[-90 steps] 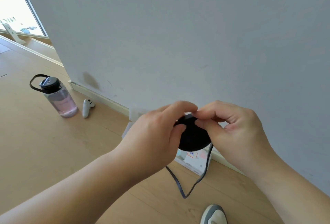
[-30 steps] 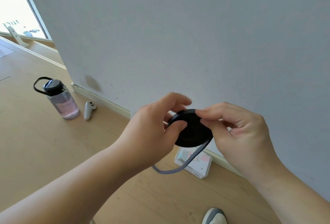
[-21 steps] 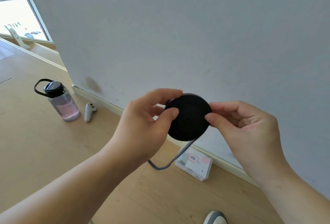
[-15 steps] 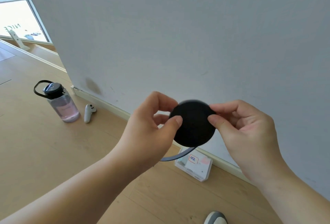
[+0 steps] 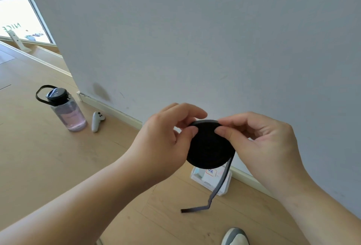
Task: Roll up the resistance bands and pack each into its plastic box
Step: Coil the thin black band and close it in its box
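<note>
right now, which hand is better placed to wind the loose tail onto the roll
Right. The tail leaves the roll at its lower right edge, just below the right hand. The left hand pinches the roll's left rim, on the far side from the tail.

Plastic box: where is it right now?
Head view, right of centre: the plastic box lies on the floor by the baseboard, partly behind the rolled band and its hanging tail.
</note>
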A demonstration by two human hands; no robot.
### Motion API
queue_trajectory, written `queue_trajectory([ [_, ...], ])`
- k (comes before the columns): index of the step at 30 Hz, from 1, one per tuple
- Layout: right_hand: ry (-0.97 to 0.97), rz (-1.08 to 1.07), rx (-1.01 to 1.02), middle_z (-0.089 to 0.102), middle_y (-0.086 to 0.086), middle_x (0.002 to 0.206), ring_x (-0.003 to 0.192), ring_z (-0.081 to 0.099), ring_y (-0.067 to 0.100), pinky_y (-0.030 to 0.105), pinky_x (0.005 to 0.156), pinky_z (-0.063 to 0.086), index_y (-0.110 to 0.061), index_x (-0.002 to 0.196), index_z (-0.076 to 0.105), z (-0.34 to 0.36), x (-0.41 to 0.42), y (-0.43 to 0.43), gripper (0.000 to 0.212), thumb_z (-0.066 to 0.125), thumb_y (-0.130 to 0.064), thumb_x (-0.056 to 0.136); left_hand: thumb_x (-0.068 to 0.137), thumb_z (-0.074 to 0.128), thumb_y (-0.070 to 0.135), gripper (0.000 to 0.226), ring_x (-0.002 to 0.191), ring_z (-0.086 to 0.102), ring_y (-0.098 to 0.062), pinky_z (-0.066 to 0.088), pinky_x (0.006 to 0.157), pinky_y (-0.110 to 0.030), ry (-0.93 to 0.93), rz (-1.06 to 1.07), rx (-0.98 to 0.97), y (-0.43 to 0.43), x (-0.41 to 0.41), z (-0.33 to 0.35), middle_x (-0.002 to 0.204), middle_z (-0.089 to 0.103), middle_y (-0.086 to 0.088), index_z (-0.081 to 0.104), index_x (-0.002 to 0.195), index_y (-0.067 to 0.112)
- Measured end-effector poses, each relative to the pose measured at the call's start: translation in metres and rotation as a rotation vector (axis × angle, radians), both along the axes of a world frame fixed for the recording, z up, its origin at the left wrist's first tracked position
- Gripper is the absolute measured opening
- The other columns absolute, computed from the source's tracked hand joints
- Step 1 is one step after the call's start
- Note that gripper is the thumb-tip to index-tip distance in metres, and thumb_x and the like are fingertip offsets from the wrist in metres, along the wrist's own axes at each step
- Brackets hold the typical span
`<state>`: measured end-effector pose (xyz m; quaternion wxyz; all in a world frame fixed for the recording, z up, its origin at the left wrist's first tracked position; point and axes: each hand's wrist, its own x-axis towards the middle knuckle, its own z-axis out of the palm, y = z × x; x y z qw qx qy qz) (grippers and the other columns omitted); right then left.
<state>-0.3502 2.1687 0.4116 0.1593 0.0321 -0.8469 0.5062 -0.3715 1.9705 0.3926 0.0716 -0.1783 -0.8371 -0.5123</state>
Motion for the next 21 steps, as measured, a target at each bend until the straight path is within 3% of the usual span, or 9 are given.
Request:
queue_trajectory([
  [5,-0.114,0.071,-0.013,0.079,-0.016,0.092,0.088,0.075,0.010,0.020,0.082,0.060,-0.047,0.102,0.078,0.0031,0.0010,0.0025,0.042,0.075,-0.007,0.091,0.096,0.066,0.006,0.034,0.094,0.065,0.003,0.054,0.071,-0.009,-0.086,0.097,0.135,-0.0010,-0.0002,0.0060,0.093,0.071,0.014,0.069,0.102,0.039],
  [8,-0.083,0.047,-0.006,0.078,-0.022,0.089,0.085,0.073,0.000,0.008,0.076,0.055,-0.042,0.095,0.080,0.0039,0.0007,0.0033,0.042,0.074,-0.001,0.090,0.093,0.071,0.009,0.028,0.090,0.066,0.004,0.050,0.072,-0.005,-0.144,0.109,0.109,-0.0011,-0.0018,0.0037,0.090,0.073,0.014,0.070,0.100,0.037],
  [11,-0.080,0.035,0.059,0.076,-0.025,0.083,0.078,0.070,-0.004,0.002,0.069,0.048,-0.038,0.088,0.080,0.0033,0.0010,0.0028,0.039,0.076,0.001,0.088,0.094,0.070,0.018,0.023,0.093,0.066,0.009,0.053,0.074,-0.011,-0.158,0.059,-0.062,0.0018,0.0025,-0.0002,0.098,0.070,0.023,0.066,0.105,0.037],
  [15,-0.064,0.074,0.105,0.077,-0.025,0.084,0.085,0.072,-0.003,0.005,0.074,0.053,-0.041,0.085,0.080,0.0023,0.0043,-0.0026,0.043,0.073,0.001,0.089,0.095,0.070,0.020,0.036,0.102,0.064,0.004,0.059,0.080,-0.024,0.001,-0.017,-0.153,0.0027,0.0066,0.0003,0.109,0.070,0.023,0.061,0.122,0.042],
  [21,-0.030,0.040,-0.021,0.079,-0.018,0.087,0.087,0.075,0.003,0.012,0.079,0.058,-0.034,0.093,0.081,0.0006,0.0017,-0.0015,0.027,0.081,-0.009,0.084,0.096,0.068,0.008,0.036,0.099,0.066,0.000,0.056,0.075,-0.017,0.021,0.021,-0.046,-0.0001,0.0048,-0.0003,0.102,0.070,0.024,0.069,0.112,0.041],
])
